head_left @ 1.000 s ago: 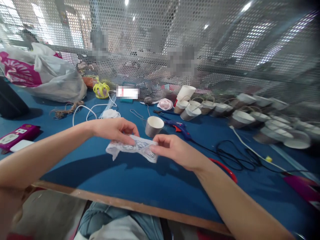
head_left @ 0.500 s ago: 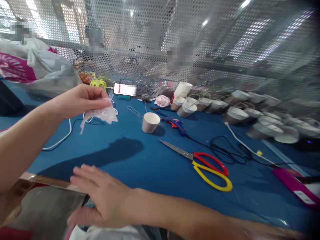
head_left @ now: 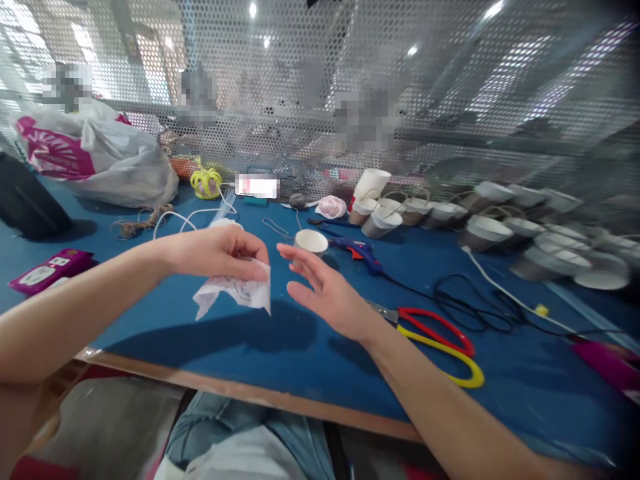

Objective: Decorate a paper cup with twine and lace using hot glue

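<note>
Pinched in my left hand (head_left: 227, 257) is a crumpled white tissue (head_left: 240, 293), hanging above the blue table. My right hand (head_left: 333, 293) is raised just to its right, fingers apart, holding nothing. Behind my right fingertips stands a small white paper cup (head_left: 311, 242), its lower part partly hidden by the hand. A blue glue gun (head_left: 363, 253) with a red trigger lies right of the cup. Scissors with one red and one yellow handle (head_left: 450, 333) lie under and beyond my right forearm, which hides part of them.
Several paper cups with twine handles (head_left: 485, 233) line the back right. A black cable (head_left: 463, 303) coils before them. At the left are a plastic bag (head_left: 120, 160), a dark cylinder (head_left: 30, 200) and a purple packet (head_left: 50, 270). A phone (head_left: 257, 187) leans near a perforated metal screen (head_left: 300, 87).
My left hand has carried the tissue right and toward me. My right hand has risen from the table's front edge to beside the tissue. The view has shifted slightly left.
</note>
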{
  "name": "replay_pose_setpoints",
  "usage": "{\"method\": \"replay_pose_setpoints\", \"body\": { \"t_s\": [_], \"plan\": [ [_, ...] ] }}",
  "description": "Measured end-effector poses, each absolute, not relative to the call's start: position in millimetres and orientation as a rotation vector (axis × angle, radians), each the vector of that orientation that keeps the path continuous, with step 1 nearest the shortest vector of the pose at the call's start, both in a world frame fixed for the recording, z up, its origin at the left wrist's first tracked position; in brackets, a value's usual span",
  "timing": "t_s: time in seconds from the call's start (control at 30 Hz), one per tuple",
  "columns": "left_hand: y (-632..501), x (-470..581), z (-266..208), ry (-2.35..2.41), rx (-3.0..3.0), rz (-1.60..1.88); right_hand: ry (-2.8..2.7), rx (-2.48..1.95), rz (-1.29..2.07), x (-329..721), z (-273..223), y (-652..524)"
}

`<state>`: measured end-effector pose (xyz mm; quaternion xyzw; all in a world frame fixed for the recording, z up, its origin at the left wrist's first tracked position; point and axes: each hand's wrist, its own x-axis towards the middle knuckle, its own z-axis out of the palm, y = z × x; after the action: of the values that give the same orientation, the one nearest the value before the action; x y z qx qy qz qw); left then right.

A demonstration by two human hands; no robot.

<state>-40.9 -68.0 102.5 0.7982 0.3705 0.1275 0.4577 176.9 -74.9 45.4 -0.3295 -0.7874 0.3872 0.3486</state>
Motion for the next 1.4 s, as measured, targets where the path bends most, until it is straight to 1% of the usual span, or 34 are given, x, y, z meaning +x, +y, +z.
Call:
{"method": "replay_pose_setpoints", "body": {
  "t_s": [0.1, 0.17, 0.2, 0.3, 0.4, 0.5, 0.63, 0.83, 0.97, 1.2, 1.4],
  "plan": [
    [-67.1, -30.0, 96.9, 0.834, 1.907, 0.240, -2.154, -0.775, 1.292, 178.3, 50.7, -69.8],
    [-62.2, -28.2, 88.9, 0.825, 1.905, 0.209, -2.204, -0.889, 1.437, 181.9, 49.6, -68.5],
    [-58.2, -29.0, 83.1, 0.834, 1.923, 0.188, -2.240, -0.984, 1.441, 184.6, 47.9, -67.9],
    [-41.6, -36.4, 59.6, 0.919, 2.039, 0.054, -2.391, -1.274, 1.204, 193.5, 40.4, -65.0],
    [-25.2, -45.0, 35.2, 1.042, 2.234, -0.042, -2.474, -1.443, 0.942, 199.8, 32.1, -60.4],
    [-16.9, -49.2, 20.8, 1.132, 2.309, -0.003, -2.485, -1.538, 0.740, 202.6, 25.7, -55.9],
    [-17.5, -50.2, 15.7, 1.223, 2.416, 0.084, -2.501, -1.600, 0.502, 205.1, 18.7, -52.4],
    [-25.7, -58.0, 2.8, 1.248, 2.631, 0.240, -2.544, -1.492, 0.153, 212.1, 6.4, -60.1],
    [-34.1, -67.8, -9.4, 1.223, 2.740, 0.320, -2.570, -1.361, -0.018, 219.0, -3.7, -71.1],
    [-46.7, -76.6, -18.4, 1.090, 3.083, 0.474, -2.615, -1.217, -0.210, 224.4, -12.0, -85.6],
    [-53.1, -81.7, -22.2, 1.080, 3.147, 0.506, -2.621, -1.185, -0.307, 224.6, -14.1, -92.2]
  ]
}}
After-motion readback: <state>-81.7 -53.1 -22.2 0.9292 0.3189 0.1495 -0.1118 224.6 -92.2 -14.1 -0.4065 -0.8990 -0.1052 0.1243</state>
